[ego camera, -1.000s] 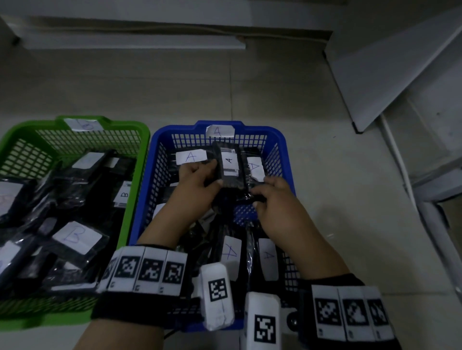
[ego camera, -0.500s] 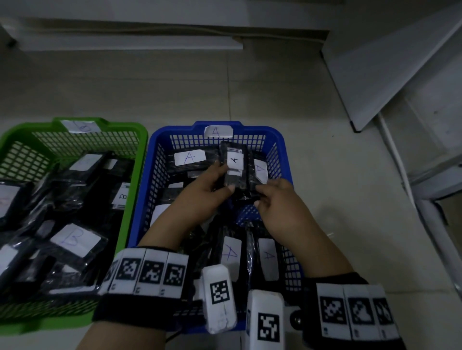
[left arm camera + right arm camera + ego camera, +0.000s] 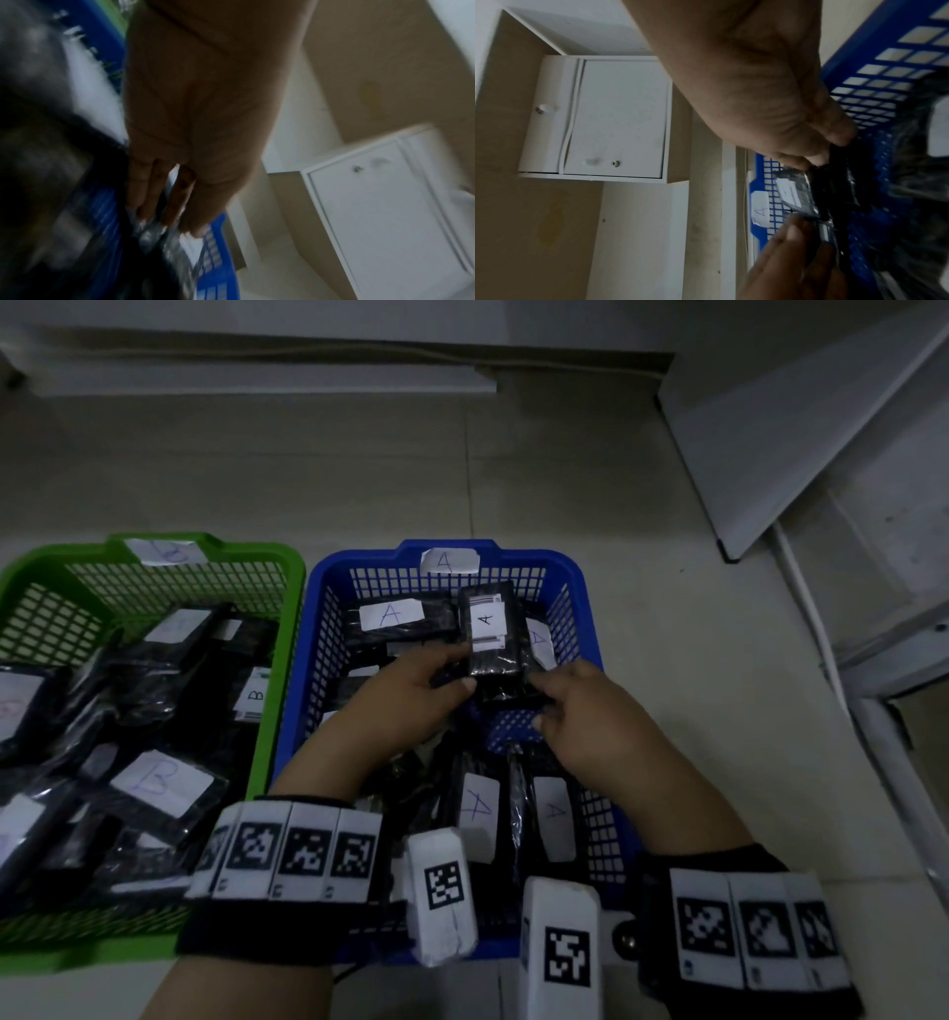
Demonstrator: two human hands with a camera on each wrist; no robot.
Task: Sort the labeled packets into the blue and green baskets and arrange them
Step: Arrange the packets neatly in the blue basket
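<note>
A person's left hand (image 3: 411,690) and right hand (image 3: 590,706) pinch a black packet labeled A (image 3: 490,634) from either side over the far half of the blue basket (image 3: 585,608). The packet stands just beyond the fingertips, the left thumb pressed to its near left corner, the right fingers curled on its lower right edge. More A packets (image 3: 390,614) lie just past the left knuckles. The green basket (image 3: 287,588), heaped with B packets (image 3: 159,783), sits well left of the left hand.
</note>
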